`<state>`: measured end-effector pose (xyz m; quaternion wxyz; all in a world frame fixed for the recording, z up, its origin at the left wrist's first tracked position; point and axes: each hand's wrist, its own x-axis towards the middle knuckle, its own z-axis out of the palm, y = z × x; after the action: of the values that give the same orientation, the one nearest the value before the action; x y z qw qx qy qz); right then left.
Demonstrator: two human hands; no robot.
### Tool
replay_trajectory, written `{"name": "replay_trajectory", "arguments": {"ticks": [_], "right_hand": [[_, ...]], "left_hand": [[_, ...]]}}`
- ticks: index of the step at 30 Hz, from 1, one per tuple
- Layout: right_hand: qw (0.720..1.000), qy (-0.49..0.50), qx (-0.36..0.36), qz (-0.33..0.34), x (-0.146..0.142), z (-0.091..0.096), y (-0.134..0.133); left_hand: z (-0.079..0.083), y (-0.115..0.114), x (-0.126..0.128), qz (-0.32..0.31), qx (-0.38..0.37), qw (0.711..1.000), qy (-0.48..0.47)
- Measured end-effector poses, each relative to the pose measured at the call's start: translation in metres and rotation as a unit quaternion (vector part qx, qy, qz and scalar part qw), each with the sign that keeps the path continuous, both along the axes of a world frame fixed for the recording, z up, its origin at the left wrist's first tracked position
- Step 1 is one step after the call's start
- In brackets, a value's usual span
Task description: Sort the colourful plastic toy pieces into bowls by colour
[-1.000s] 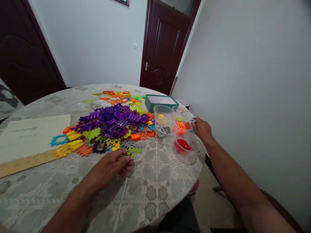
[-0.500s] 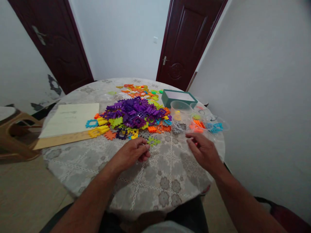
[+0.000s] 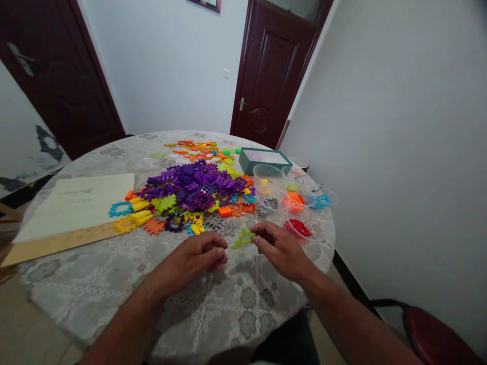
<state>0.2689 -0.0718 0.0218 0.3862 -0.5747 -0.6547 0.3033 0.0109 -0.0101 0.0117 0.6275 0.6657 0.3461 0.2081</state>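
Observation:
My right hand (image 3: 279,248) pinches a lime-green toothed building piece (image 3: 242,238) between thumb and fingertips, a little in front of the pile. Just left of that piece is my left hand (image 3: 205,256), fingers loosely curled, with a small gap between thumb and forefinger and nothing seen between them. Beyond both hands lies a heap of purple interlocking pieces (image 3: 198,185). Around its near edge are yellow pieces (image 3: 140,218), an orange piece (image 3: 154,226) and grey pieces (image 3: 216,223). Red pieces (image 3: 299,228) sit in a clear plastic cup to the right of my right hand.
Several clear cups (image 3: 268,175) stand at the right, some with orange pieces (image 3: 293,201) or blue pieces (image 3: 321,202). A green box (image 3: 249,165) is behind them. Paper (image 3: 76,203) and a wooden strip (image 3: 64,243) lie left on the patterned tablecloth (image 3: 125,284).
My right hand has moved left from the cups and now grips the lime-green piece that was beside my left hand. The view has turned slightly right.

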Motion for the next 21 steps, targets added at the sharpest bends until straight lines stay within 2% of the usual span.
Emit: {"name": "replay_trajectory", "arguments": {"ticks": [3,7,12,14,16,21], "right_hand": [[0.998,-0.016,0.029,-0.051,0.036,0.019,0.008],[0.983,-0.055,0.087,-0.150,0.095,0.036,0.023],[0.914,-0.218,0.176,-0.293,0.170,0.052,0.065],[0.890,-0.276,0.168,-0.321,0.194,0.056,0.092],[0.874,-0.326,0.127,-0.337,0.212,0.058,0.119],[0.861,-0.359,0.061,-0.354,0.234,0.056,0.166]], "left_hand": [[0.001,0.004,-0.006,0.052,0.014,0.998,0.011],[-0.008,0.012,-0.014,0.118,0.039,0.992,0.021],[-0.015,0.021,-0.016,0.173,0.068,0.981,0.046],[-0.012,0.024,-0.017,0.189,0.104,0.974,0.072],[-0.004,0.026,-0.020,0.220,0.149,0.958,0.109],[0.021,0.025,-0.032,0.325,0.214,0.904,0.178]]}}
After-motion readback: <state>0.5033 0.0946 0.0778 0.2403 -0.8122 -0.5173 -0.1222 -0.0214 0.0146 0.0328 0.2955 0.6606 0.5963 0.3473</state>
